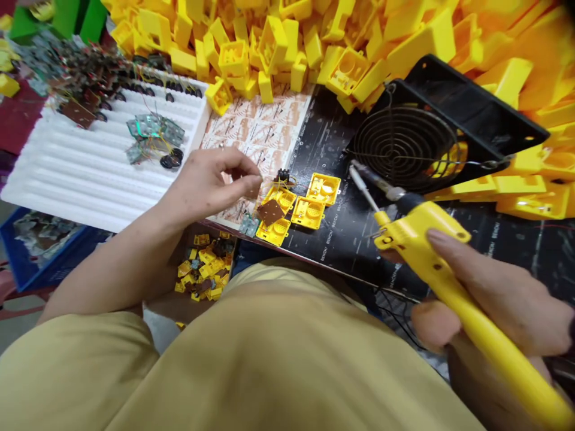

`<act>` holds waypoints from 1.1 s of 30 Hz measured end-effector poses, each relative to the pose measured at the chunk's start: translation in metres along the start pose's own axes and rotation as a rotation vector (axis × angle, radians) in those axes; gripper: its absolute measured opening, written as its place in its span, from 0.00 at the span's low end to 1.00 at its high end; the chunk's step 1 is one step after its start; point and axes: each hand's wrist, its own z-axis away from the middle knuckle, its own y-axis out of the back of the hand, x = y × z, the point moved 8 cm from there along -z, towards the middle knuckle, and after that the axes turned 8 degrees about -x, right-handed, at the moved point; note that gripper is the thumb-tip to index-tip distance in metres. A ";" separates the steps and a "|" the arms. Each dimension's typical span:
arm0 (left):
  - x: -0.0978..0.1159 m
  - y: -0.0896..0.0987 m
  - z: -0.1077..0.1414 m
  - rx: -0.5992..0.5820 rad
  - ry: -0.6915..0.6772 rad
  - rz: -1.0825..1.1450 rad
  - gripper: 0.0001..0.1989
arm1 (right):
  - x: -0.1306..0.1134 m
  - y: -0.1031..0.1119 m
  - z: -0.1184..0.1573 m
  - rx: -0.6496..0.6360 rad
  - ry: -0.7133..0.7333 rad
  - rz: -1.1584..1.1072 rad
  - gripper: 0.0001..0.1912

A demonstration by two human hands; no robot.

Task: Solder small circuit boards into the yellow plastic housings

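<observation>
My right hand (498, 293) is wrapped round the handle of a yellow soldering gun (442, 257). Its metal tip and thin feed tube point up and left, in front of a black fan. On the left, my left hand (211, 179) hovers over the bench with thumb and forefinger pinched together; anything between them is too small to make out. Just right of those fingertips lie several small open yellow cases (308, 212). A brown circuit board (271, 212) rests across two of them. Beside them are a small grey-green board (248, 225) and a black wired part (283, 175).
Yellow cases (269, 48) are heaped along the back. The black fan (395, 143) with a wire guard stands at right. A white foam tray (99, 173) at left carries wired boards (155, 131). Below the bench edge are a box of yellow parts (206, 266) and a blue bin (22, 275).
</observation>
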 end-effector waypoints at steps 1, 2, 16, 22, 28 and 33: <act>-0.007 0.001 0.004 -0.011 0.012 -0.010 0.12 | -0.003 -0.004 -0.003 -0.043 0.037 -0.012 0.28; -0.011 -0.001 0.008 -0.023 0.011 -0.028 0.12 | -0.007 -0.006 -0.008 -0.060 0.087 0.003 0.25; -0.018 -0.034 -0.028 -0.044 0.015 0.088 0.07 | -0.014 -0.028 -0.031 0.015 0.136 0.133 0.21; -0.015 -0.045 -0.048 -0.144 0.020 0.016 0.16 | -0.009 -0.057 -0.042 -0.053 0.163 0.125 0.14; -0.004 -0.042 -0.053 -0.108 -0.115 -0.006 0.15 | -0.012 -0.082 -0.053 -0.075 0.155 0.360 0.10; -0.017 -0.018 -0.037 0.026 -0.143 -0.029 0.21 | -0.011 -0.078 -0.051 -0.059 0.136 0.374 0.08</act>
